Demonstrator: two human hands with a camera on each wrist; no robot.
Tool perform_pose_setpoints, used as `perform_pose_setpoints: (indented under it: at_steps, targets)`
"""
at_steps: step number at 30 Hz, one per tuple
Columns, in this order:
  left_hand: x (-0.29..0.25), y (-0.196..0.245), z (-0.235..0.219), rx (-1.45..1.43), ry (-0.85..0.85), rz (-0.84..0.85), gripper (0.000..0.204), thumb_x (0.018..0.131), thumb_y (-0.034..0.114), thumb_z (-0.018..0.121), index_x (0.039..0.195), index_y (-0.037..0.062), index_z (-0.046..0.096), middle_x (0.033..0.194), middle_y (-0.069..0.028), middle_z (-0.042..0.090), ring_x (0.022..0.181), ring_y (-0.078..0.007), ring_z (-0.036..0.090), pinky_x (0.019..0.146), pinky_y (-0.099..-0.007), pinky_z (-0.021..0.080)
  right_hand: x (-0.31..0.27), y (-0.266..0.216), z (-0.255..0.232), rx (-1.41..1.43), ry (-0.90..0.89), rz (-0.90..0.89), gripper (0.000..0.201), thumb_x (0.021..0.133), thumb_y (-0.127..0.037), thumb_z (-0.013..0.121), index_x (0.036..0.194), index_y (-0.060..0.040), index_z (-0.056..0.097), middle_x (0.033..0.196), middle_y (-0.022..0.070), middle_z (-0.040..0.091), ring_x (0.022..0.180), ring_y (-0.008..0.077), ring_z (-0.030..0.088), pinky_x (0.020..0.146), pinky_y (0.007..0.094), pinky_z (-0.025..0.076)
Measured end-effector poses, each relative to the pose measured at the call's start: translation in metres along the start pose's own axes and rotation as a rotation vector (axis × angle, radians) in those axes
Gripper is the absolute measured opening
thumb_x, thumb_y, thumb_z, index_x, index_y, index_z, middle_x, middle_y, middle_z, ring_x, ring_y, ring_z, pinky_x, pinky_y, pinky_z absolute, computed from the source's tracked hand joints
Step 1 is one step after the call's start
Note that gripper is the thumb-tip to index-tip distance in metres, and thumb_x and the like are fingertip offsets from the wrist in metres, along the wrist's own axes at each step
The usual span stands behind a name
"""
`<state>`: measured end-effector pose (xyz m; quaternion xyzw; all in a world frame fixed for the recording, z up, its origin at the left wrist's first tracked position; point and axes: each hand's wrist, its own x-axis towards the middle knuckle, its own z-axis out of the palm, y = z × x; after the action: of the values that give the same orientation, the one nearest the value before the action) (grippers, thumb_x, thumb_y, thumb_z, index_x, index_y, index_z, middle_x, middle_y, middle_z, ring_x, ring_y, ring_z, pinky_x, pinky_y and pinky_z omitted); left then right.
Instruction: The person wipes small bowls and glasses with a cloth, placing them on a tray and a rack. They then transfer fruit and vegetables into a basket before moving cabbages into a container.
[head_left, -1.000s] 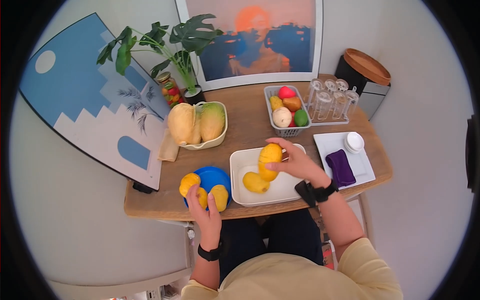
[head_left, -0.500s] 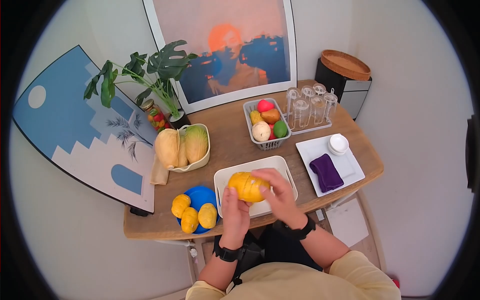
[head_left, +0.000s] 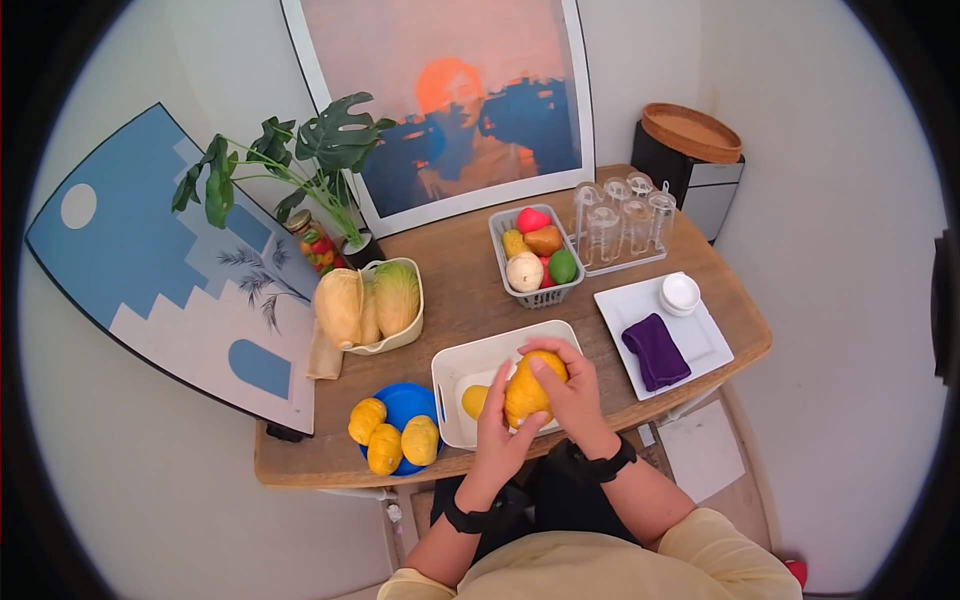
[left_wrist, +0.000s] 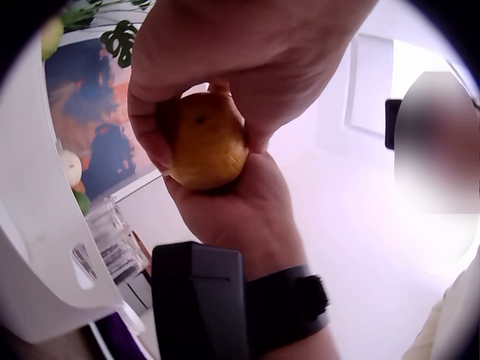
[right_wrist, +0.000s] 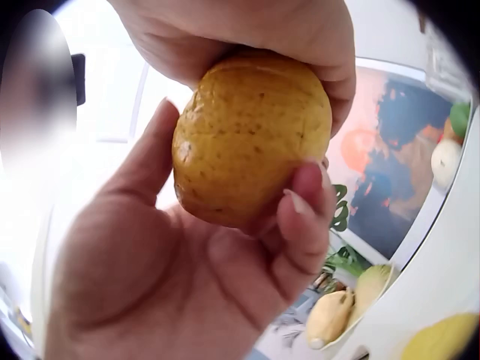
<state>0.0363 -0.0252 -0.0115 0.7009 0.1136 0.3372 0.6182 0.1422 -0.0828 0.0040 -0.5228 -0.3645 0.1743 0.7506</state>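
Both hands hold one yellow fruit (head_left: 534, 388) above the white bin (head_left: 455, 362). My right hand (head_left: 580, 400) curls over its upper right side, and my left hand (head_left: 499, 440) cups it from the lower left. In the right wrist view the fruit (right_wrist: 251, 139) rests against the left palm (right_wrist: 180, 262), with left fingertips curled at its side. The left wrist view shows the fruit (left_wrist: 206, 142) between the two hands. Another yellow fruit (head_left: 475, 401) lies in the bin, partly behind the left hand. Several yellow fruits (head_left: 420, 440) sit on the blue plate (head_left: 408, 398).
Behind stand a cream basket of large produce (head_left: 397, 300), a grey basket of mixed produce (head_left: 515, 285) and a rack of glasses (head_left: 636, 228). At the right, a white tray (head_left: 710, 345) bears a purple cloth (head_left: 656, 352) and small white bowls (head_left: 679, 294).
The right hand has brought the fruit from over the bin toward the left hand, which left the blue plate and joined it. Since then the fruit has been turned more upright and shifted slightly right.
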Motion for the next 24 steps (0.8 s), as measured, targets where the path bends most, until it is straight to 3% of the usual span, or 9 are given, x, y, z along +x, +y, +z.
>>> perform_pose_setpoints:
  at_steps: [1, 3, 6, 10, 12, 13, 18, 22, 24]
  targets:
    - [-0.001, -0.002, -0.002, -0.003, -0.001, 0.0, 0.062, 0.081, 0.007, 0.06, 0.134, 0.001, 0.028, 0.124, -0.0103, 0.043, 0.112, -0.0186, 0.045, 0.096, -0.0305, 0.037, -0.002, 0.001, 0.0, -0.003, 0.001, 0.0, 0.022, 0.085, -0.007, 0.054, 0.106, -0.0009, 0.053, 0.099, 0.0056, 0.058, 0.092, 0.0123, 0.053, 0.082, 0.0255, 0.043]
    - [0.001, -0.007, -0.007, -0.424, 0.047, -0.255, 0.06, 0.078, 0.004, 0.062, 0.13, 0.0012, 0.032, 0.119, -0.0093, 0.046, 0.109, -0.0175, 0.047, 0.095, -0.03, 0.038, -0.003, -0.002, 0.003, 0.27, 0.102, 0.022, 0.018, 0.084, -0.009, 0.056, 0.1, -0.0012, 0.056, 0.096, 0.0055, 0.059, 0.088, 0.0122, 0.054, 0.081, 0.0252, 0.043]
    - [0.003, -0.002, -0.007, -0.205, 0.053, -0.083, 0.054, 0.079, -0.005, 0.056, 0.128, 0.0011, 0.034, 0.119, -0.011, 0.046, 0.11, -0.0174, 0.047, 0.094, -0.0299, 0.039, -0.002, -0.002, 0.002, 0.161, 0.065, 0.023, 0.017, 0.082, -0.008, 0.058, 0.097, -0.0015, 0.055, 0.096, 0.0059, 0.059, 0.088, 0.0119, 0.054, 0.08, 0.0259, 0.044]
    - [0.003, 0.0, -0.003, -0.353, 0.144, -0.06, 0.049, 0.084, 0.002, 0.054, 0.129, 0.0032, 0.033, 0.117, -0.0098, 0.046, 0.109, -0.0178, 0.047, 0.093, -0.0307, 0.039, -0.004, 0.005, 0.001, 0.1, -0.001, 0.081, 0.019, 0.08, -0.006, 0.06, 0.097, -0.0016, 0.055, 0.099, 0.0082, 0.059, 0.091, 0.0146, 0.055, 0.08, 0.0268, 0.044]
    - [0.003, -0.001, -0.001, -0.971, 0.181, -0.273, 0.045, 0.091, 0.016, 0.048, 0.131, 0.0073, 0.029, 0.119, -0.0086, 0.044, 0.109, -0.0178, 0.046, 0.093, -0.0329, 0.039, -0.01, 0.008, 0.009, -0.054, -0.058, -0.282, 0.023, 0.079, -0.002, 0.057, 0.102, -0.0006, 0.055, 0.107, 0.0125, 0.056, 0.099, 0.0189, 0.053, 0.087, 0.0289, 0.041]
    - [0.003, -0.001, -0.001, -0.972, 0.18, -0.273, 0.045, 0.091, 0.016, 0.048, 0.131, 0.0073, 0.029, 0.119, -0.0086, 0.044, 0.109, -0.0178, 0.046, 0.093, -0.0329, 0.039, -0.011, 0.005, 0.009, -0.055, -0.059, -0.283, 0.023, 0.079, -0.002, 0.057, 0.102, -0.0006, 0.055, 0.107, 0.0125, 0.056, 0.099, 0.0189, 0.053, 0.087, 0.0289, 0.041]
    - [0.004, 0.002, 0.003, -0.61, 0.259, -0.098, 0.045, 0.096, 0.033, 0.036, 0.134, 0.0125, 0.024, 0.121, -0.0092, 0.04, 0.112, -0.0202, 0.043, 0.096, -0.0366, 0.036, -0.011, 0.0, 0.007, -0.205, -0.118, -0.12, 0.031, 0.083, -0.011, 0.054, 0.112, 0.0005, 0.053, 0.112, 0.0151, 0.054, 0.103, 0.0222, 0.052, 0.091, 0.0308, 0.039]
    - [0.008, -0.003, 0.0, -0.72, 0.265, -0.072, 0.044, 0.096, 0.03, 0.033, 0.135, 0.0112, 0.024, 0.122, -0.0101, 0.039, 0.112, -0.0217, 0.042, 0.097, -0.0357, 0.034, -0.016, 0.002, 0.012, -0.411, -0.076, -0.221, 0.035, 0.086, -0.015, 0.05, 0.118, -0.0003, 0.05, 0.115, 0.0157, 0.053, 0.105, 0.0227, 0.051, 0.091, 0.0307, 0.038]
    - [0.008, -0.01, -0.008, 0.159, 0.121, 0.136, 0.054, 0.094, 0.043, 0.035, 0.135, 0.0082, 0.026, 0.125, -0.0096, 0.04, 0.118, -0.0191, 0.039, 0.1, -0.0342, 0.03, -0.017, -0.005, 0.013, -0.192, -0.127, -0.169, 0.035, 0.088, -0.016, 0.047, 0.12, -0.0008, 0.048, 0.117, 0.0148, 0.053, 0.107, 0.0207, 0.051, 0.093, 0.0306, 0.038]
